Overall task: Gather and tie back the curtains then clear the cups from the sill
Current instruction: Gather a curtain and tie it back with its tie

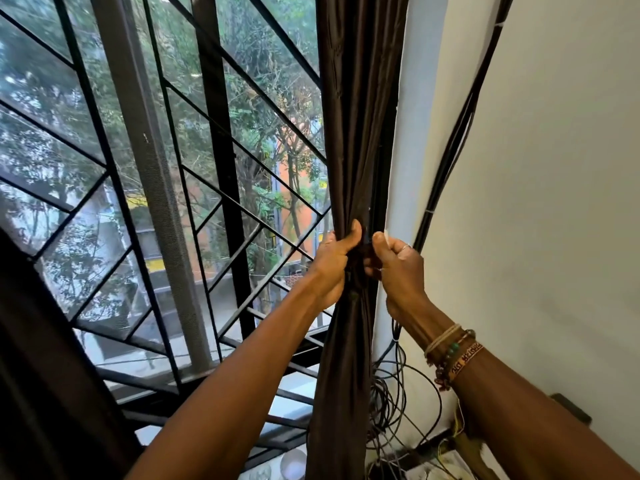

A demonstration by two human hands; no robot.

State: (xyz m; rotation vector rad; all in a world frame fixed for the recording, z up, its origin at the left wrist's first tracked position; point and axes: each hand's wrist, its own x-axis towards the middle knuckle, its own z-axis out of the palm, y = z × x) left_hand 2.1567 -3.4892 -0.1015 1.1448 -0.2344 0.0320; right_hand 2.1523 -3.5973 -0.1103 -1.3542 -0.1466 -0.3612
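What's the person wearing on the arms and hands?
No sleeves on either arm. Right wrist: stacked bracelets, pale cord bands, green and brown beads, an orange woven band with lettering. A thin ring on the right hand. Nothing worn on the left hand.

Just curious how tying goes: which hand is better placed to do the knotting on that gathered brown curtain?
Probably the right hand: it only pinches at the bundle's wall side, while the left hand wraps round the brown curtain, holding it gathered.
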